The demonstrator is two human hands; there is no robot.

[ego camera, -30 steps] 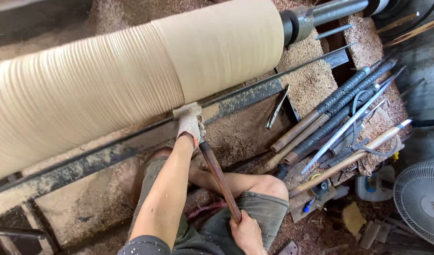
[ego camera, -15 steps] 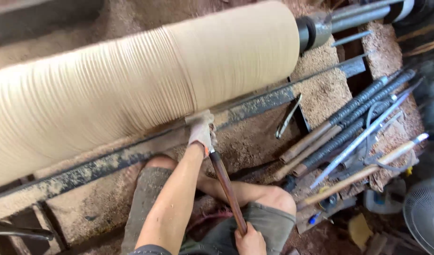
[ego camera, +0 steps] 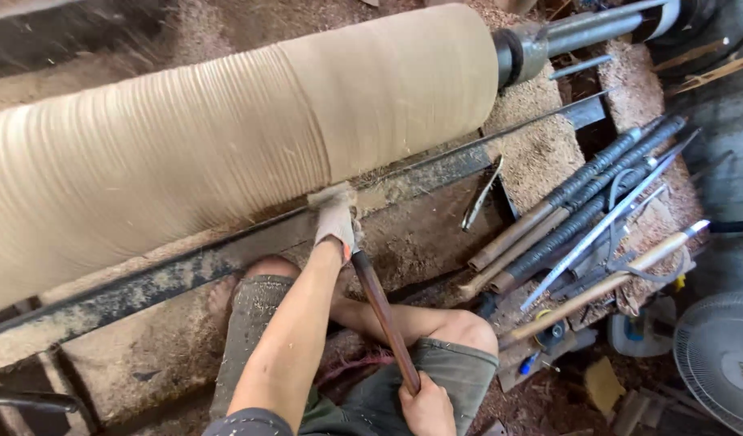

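Note:
A long, thick wooden cylinder (ego camera: 226,153) lies across a lathe; its left part is ridged, its right part smoother. My left hand (ego camera: 336,222), in a dusty white glove, grips the front of a long turning tool (ego camera: 384,319) and presses it on the metal rest bar (ego camera: 186,262) against the wood. My right hand (ego camera: 426,408), bare, holds the brown handle's rear end near my knee. The cutting tip is hidden under the glove.
The lathe's metal spindle (ego camera: 565,36) holds the cylinder's right end. Several long-handled turning tools (ego camera: 581,210) lie on sawdust to the right. A white fan (ego camera: 723,359) stands at the lower right. Sawdust covers the bench and floor.
My gloved left hand and the tool have slid to the right along the rest bar, and the smooth band on the cylinder reaches further left. The view has shifted with them.

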